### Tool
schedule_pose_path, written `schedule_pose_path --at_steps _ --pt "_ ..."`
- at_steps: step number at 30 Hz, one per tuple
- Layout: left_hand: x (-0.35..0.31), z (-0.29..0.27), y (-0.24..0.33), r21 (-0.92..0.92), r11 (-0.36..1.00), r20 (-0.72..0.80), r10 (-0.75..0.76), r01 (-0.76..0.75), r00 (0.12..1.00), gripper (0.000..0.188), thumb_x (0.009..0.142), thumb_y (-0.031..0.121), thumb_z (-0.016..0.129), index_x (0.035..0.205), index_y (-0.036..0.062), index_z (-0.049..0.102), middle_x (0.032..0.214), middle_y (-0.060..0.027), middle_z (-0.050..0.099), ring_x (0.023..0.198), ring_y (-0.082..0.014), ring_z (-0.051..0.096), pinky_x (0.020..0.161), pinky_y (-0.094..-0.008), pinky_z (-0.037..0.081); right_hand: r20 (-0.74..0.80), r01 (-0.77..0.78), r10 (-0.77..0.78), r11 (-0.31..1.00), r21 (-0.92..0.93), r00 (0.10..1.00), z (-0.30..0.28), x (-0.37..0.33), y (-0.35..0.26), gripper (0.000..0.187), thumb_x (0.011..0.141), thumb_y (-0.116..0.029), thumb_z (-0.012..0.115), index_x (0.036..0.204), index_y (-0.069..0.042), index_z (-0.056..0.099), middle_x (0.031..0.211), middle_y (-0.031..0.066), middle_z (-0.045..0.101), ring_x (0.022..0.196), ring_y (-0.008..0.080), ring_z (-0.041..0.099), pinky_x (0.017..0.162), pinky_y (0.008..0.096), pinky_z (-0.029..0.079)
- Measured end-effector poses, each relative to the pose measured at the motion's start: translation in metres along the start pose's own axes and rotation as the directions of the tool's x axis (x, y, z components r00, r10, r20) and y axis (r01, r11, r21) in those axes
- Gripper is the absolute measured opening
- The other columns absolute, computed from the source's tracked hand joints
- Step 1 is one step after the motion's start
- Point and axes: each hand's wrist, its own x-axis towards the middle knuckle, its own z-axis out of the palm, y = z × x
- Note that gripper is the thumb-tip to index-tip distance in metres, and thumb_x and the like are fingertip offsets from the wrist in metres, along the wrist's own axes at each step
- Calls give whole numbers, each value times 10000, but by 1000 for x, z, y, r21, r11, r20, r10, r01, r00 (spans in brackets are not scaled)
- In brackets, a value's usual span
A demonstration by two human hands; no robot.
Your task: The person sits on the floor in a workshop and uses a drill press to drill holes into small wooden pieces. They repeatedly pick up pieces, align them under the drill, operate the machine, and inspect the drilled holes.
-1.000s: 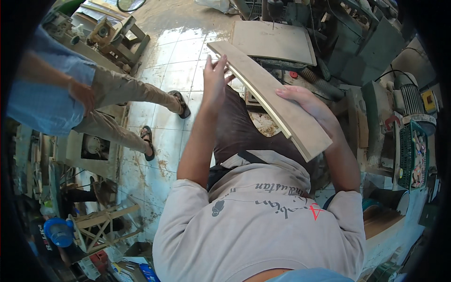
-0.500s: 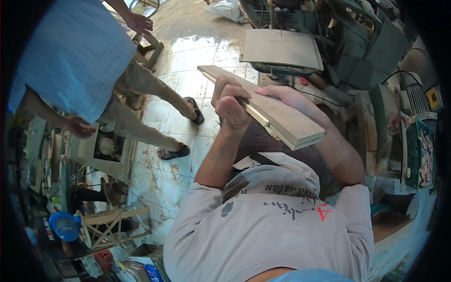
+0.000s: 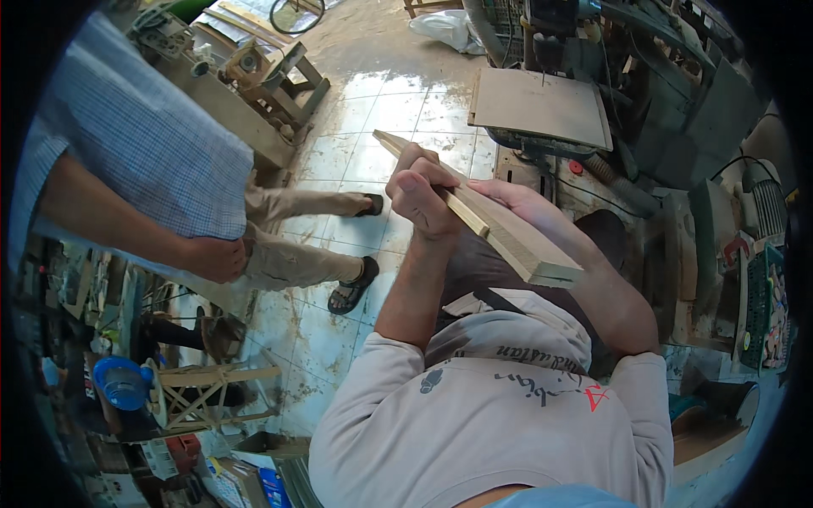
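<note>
closest in, the wearer's pale grey shirt (image 3: 500, 423) fills the lower middle, a dark and red print across it. just beyond, the wooden board (image 3: 529, 243) is held up in front of the body between both hands, its near end low toward the right and its far end pointing up and left. a thin pale strip (image 3: 470, 215) runs along its left edge; whether the two are joined i can't tell. the left hand (image 3: 423, 190) is closed, its fingers curled over that edge. the right hand (image 3: 527, 210) holds the opposite edge, with a digit resting on the upper face and the other fingers hidden. beneath the board are dark trousers (image 3: 474, 267). to the right stands a green basket (image 3: 749, 317) full of small pieces. further off, at left, a person in a blue checked shirt (image 3: 161, 152) and dark sandals (image 3: 354, 288) stands on the stained tile floor (image 3: 322, 339). past the board, a pale flat panel (image 3: 542, 106) lies on a machine, and a whitish plastic bag (image 3: 445, 28) sits farthest back.
</note>
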Motion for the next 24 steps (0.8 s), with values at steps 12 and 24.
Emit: schedule_pose_path --at_steps 12,24 --pt "12 1 -7 -169 982 -175 -113 83 978 706 1041 501 196 525 72 415 585 -25 391 503 -120 347 505 -273 312 137 -13 23 997 -78 990 -24 7 5 406 974 -389 530 1179 -40 556 1013 73 642 812 91 650 682 274 545" --pt "5 -20 -15 -316 947 -198 -129 61 972 489 1045 482 219 966 85 492 735 -33 449 674 -121 401 676 -266 396 548 777 -809 -200 -597 213 14 -21 15 633 691 -70 824 1256 -27 542 1204 166 604 1079 301 628 894 358 538"
